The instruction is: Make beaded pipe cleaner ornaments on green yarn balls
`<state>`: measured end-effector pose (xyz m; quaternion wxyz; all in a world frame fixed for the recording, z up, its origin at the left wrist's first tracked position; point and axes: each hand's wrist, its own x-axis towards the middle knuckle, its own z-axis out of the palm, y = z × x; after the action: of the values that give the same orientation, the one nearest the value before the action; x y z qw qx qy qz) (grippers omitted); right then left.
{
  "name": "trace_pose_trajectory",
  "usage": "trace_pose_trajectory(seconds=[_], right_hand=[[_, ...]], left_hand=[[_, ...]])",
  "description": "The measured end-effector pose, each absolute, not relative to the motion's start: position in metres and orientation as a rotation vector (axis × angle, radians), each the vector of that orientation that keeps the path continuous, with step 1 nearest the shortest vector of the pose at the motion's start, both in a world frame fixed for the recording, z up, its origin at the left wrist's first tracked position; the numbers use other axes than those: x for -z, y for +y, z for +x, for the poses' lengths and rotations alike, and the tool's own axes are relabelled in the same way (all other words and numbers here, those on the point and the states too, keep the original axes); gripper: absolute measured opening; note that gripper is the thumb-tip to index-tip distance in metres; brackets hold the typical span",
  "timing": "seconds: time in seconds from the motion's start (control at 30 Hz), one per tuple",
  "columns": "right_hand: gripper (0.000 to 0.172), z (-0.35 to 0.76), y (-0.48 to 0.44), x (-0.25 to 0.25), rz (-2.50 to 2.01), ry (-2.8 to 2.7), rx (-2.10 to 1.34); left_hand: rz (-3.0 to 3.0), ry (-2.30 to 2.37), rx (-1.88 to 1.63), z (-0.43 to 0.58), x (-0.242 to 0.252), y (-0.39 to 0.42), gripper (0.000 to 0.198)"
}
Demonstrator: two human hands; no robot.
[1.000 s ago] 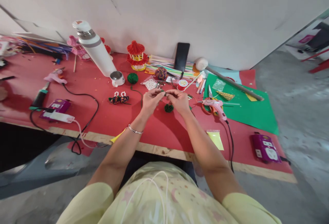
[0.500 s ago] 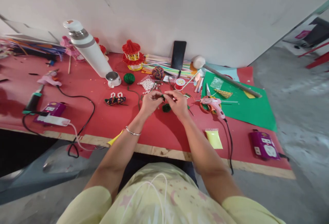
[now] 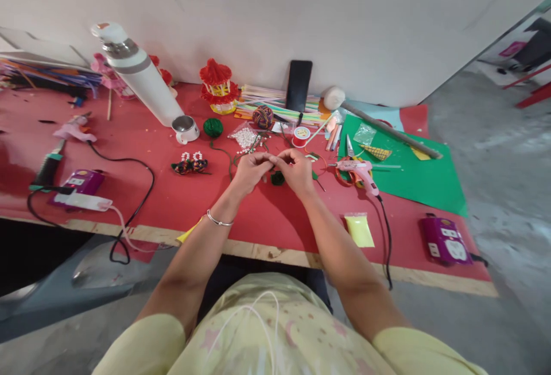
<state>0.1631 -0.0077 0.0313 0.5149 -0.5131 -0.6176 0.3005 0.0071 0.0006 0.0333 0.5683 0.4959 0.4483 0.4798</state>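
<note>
Over the middle of the red table, my left hand [image 3: 252, 171] and my right hand [image 3: 298, 173] meet fingertip to fingertip. Both are pinched closed on dark green yarn, mostly covered by the fingers. A dark green yarn piece [image 3: 278, 178] shows just below the fingertips. To the left, a ball of green yarn [image 3: 213, 127] trails a strand towards my left hand. Just beyond the hands lie a bag of white beads [image 3: 245, 137], a multicoloured yarn ball [image 3: 263, 116] and a red thread spool [image 3: 300, 136].
A pink glue gun [image 3: 359, 169] rests over orange scissors [image 3: 344, 177] on the right, near a green sheet [image 3: 430, 182]. On the left stand a tall white flask [image 3: 146, 82] and a steel-lined cup [image 3: 186, 129]. A phone [image 3: 298, 85] leans at the back; a purple socket box [image 3: 447, 241] sits far right.
My fingertips have drawn closer together, and the bit of green yarn seen between them is now covered. The whole view has shifted slightly; the table things look unmoved.
</note>
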Motion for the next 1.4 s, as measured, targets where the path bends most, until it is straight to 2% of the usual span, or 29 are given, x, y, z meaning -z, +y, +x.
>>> trace_pose_trajectory(seconds=[0.27,0.43,0.57,0.77,0.87,1.0,1.2,1.4], right_hand=[[0.048,0.166,-0.006,-0.024,-1.225,-1.384,-0.908],[0.042,0.166,-0.005,-0.023,-1.210,-1.377,-0.800],[0.035,0.166,-0.003,-0.019,-1.182,-1.348,-0.904],[0.043,0.167,-0.002,-0.019,-1.078,-1.292,-1.042],[0.045,0.168,-0.003,-0.017,-1.104,-1.368,-0.959],[0.037,0.170,-0.004,-0.015,-1.131,-1.489,-0.813],[0.047,0.172,-0.005,-0.016,-1.119,-1.520,-0.838],[0.047,0.170,-0.005,-0.017,-1.097,-1.561,-0.841]], left_hand=[[1.013,1.017,-1.143,0.007,-0.033,0.002,0.026],[1.082,1.029,-1.136,0.007,-0.034,0.002,0.025],[1.102,0.973,-1.074,0.006,-0.036,0.000,0.025],[1.053,1.057,-1.189,0.006,-0.034,0.003,0.025],[1.138,1.088,-1.208,0.006,-0.033,0.004,0.025],[1.184,1.112,-1.203,0.005,-0.033,0.003,0.023],[1.219,1.116,-1.193,0.005,-0.035,0.002,0.020],[1.175,1.095,-1.222,0.005,-0.036,0.001,0.020]])
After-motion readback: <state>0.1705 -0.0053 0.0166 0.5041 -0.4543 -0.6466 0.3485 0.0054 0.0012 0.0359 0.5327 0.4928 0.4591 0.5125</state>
